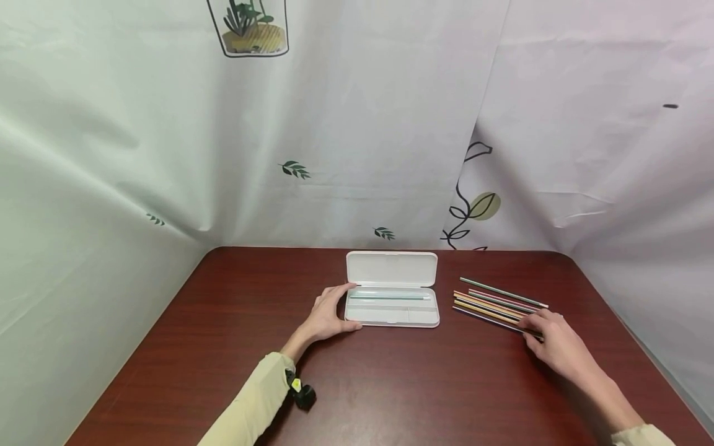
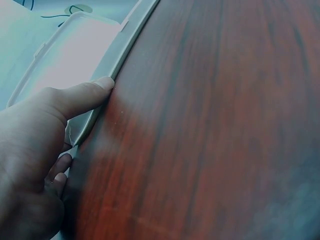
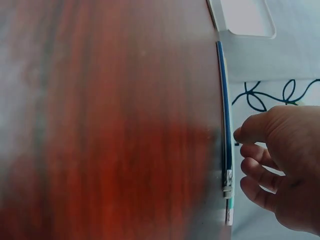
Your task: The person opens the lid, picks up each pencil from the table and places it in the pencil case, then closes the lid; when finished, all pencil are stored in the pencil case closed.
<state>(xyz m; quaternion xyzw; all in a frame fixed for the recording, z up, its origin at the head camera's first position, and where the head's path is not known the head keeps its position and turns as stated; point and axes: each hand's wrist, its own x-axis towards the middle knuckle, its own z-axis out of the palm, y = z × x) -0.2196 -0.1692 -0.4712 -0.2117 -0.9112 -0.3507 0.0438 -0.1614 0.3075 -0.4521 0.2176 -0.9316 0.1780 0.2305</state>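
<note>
A white pencil case (image 1: 385, 318) lies with its lid (image 1: 392, 268) raised at the back, and a pale green pencil (image 1: 387, 298) rests in its rear compartment. My left hand (image 1: 326, 317) grips the case's left end, thumb on the front edge and fingers toward the back corner. Several pencils (image 1: 485, 303) lie side by side on the table to the right of the case. Over their right ends, my right hand (image 1: 558, 344) bends its fingers downward. In the right wrist view, a dark blue pencil (image 3: 223, 95) lies beside the thumb, and no pencil shows between the fingers.
The dark red wooden table (image 1: 390, 384) ends at a rounded back edge near the case lid. Behind it hangs a pale patterned curtain (image 1: 362, 124), which also runs along both sides. A small black device (image 1: 304, 396) is strapped at the left wrist.
</note>
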